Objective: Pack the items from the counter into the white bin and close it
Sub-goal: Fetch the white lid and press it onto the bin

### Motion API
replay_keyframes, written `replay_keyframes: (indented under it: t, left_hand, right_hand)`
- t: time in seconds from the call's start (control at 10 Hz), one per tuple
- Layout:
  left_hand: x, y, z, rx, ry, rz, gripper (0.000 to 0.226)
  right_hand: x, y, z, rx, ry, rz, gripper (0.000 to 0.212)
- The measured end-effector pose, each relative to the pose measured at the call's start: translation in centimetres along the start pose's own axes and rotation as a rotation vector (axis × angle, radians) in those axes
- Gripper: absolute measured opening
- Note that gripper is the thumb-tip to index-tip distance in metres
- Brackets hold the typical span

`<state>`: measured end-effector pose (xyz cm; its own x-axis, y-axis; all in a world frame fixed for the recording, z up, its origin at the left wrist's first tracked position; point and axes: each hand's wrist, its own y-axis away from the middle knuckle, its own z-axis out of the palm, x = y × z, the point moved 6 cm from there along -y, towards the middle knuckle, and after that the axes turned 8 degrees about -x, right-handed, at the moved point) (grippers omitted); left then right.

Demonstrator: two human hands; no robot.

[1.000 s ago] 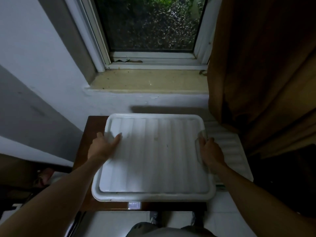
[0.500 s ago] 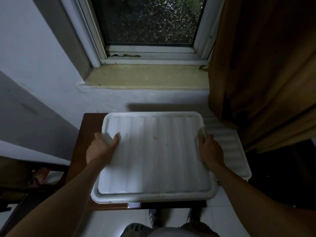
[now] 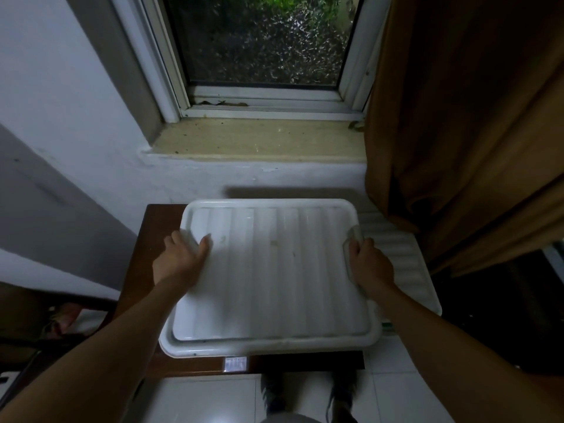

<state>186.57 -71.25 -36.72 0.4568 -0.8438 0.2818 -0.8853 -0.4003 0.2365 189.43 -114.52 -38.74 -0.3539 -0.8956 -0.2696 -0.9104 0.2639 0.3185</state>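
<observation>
Head view, looking down in dim light: a pale wall [image 3: 61, 123] fills the left and middle, with a window [image 3: 262, 41] set in it showing dark foliage outside, and a brown-orange curtain [image 3: 464, 117] hanging down the right side. Below the window runs a beige sill [image 3: 256, 138] speckled with bits of debris.

Under the sill stands a dark wooden table [image 3: 143, 270], and on it sits the white bin with its ribbed lid [image 3: 274, 276] on top, covering most of the tabletop; the lid's rim overhangs the table's near edge. The bin's contents are hidden under the lid. Just beside it on the right, partly tucked under the curtain, lies a second white ribbed lid [image 3: 406, 264] at a lower level. White floor tiles [image 3: 213, 398] show at the bottom, with the person's shoes [image 3: 341, 395] just beyond the table edge.

Both bare forearms reach in from the lower corners. The left hand [image 3: 180, 261] lies flat and spread on the lid's left side, thumb on the ribbed top, fingers over the rim, gripping nothing. The right hand [image 3: 369, 264] is curled around a translucent latch [image 3: 354, 236] at the lid's right edge, holding it.

A small white label [image 3: 235, 363] is stuck on the table's front edge
</observation>
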Motion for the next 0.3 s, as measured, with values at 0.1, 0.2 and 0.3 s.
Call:
replay_keyframes:
  t: [0.1, 0.2, 0.3]
  left_hand:
    - [0.3, 0.5, -0.6, -0.002, -0.012, 0.006, 0.069]
    - [0.9, 1.2, -1.2, 0.017, -0.157, 0.072, 0.069]
    - [2.0, 1.3, -1.8, -0.015, -0.215, 0.136, 0.067]
  right_hand:
    - [0.2, 0.8, -0.4, -0.064, 0.012, -0.028, 0.040]
    - [0.9, 2.0, -1.0, -0.084, -0.015, -0.050, 0.036]
    - [1.1, 2.8, -2.3, -0.063, -0.066, -0.092, 0.033]
